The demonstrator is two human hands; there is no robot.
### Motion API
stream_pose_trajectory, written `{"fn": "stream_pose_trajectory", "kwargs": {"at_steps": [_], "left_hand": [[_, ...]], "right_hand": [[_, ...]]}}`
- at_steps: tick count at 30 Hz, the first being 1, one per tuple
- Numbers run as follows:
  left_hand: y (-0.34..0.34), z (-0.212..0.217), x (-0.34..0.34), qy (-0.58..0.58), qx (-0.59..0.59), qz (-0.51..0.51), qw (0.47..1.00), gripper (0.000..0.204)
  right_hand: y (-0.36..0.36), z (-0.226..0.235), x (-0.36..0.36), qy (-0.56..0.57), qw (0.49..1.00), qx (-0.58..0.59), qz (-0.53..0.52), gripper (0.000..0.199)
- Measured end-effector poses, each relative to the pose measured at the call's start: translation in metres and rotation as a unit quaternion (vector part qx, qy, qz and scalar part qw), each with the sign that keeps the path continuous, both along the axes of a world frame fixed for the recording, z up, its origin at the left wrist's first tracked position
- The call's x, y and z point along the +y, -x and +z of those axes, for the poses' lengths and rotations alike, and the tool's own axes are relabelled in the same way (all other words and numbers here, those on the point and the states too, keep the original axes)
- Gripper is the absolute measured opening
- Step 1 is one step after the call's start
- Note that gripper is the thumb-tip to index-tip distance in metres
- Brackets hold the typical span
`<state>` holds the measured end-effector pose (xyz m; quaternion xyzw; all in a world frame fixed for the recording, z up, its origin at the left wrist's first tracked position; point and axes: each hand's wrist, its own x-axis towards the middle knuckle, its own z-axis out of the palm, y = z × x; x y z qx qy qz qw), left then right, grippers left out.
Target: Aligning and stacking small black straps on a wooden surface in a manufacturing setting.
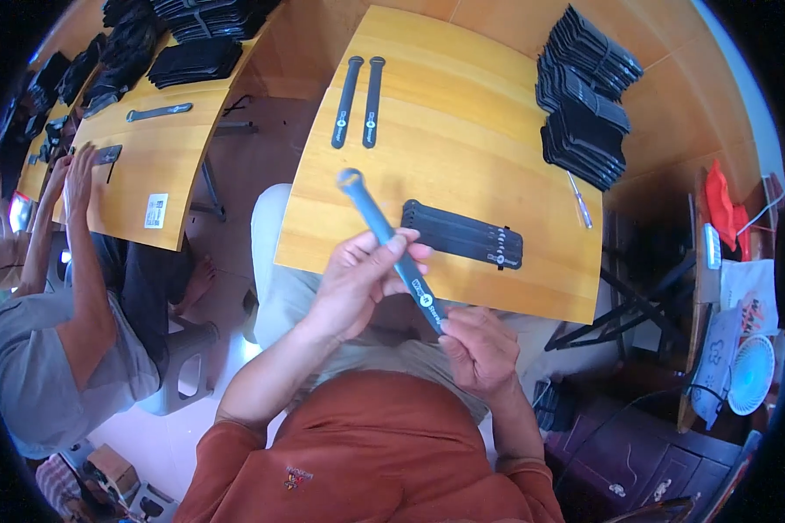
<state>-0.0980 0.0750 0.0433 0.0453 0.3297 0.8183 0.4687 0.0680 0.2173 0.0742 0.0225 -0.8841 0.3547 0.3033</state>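
Note:
My left hand [358, 279] and my right hand [480, 344] both hold one long grey-blue strap [377, 222] with a ring at its far end. It slants up and to the left over the near edge of a yellow wooden table [462, 113]. The left hand pinches the strap's middle, the right hand its near end. Just beyond my hands lies a bundle of black straps [462, 234]. Two single black straps [358, 100] lie side by side farther back.
Tall stacks of black straps [584, 96] fill the table's far right, with a pen [580, 200] beside them. On the left, another person [52, 288] works at a second yellow table [148, 131] with more black stacks. A chair and a small fan [750, 375] stand right.

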Motion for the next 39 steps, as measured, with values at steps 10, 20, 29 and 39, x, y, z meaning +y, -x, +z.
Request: {"fn": "stream_pose_trajectory", "kwargs": {"at_steps": [10,20,29,39], "left_hand": [[0.011,-0.02,-0.009,0.15,0.157,0.067,0.974,0.022],[0.01,-0.025,-0.005,0.238,0.256,0.047,0.936,0.013],[0.014,-0.028,0.009,0.266,0.272,0.037,0.924,0.014],[0.018,-0.028,0.019,0.317,0.338,0.017,0.886,0.017]], "right_hand": [[-0.027,-0.036,0.038,0.241,0.956,-0.089,-0.142,0.007],[-0.022,-0.055,0.066,0.262,0.932,-0.125,-0.215,0.007],[-0.018,-0.055,0.086,0.187,0.946,-0.127,-0.233,0.008],[-0.019,-0.069,0.102,0.207,0.939,-0.122,-0.246,0.01]]}}
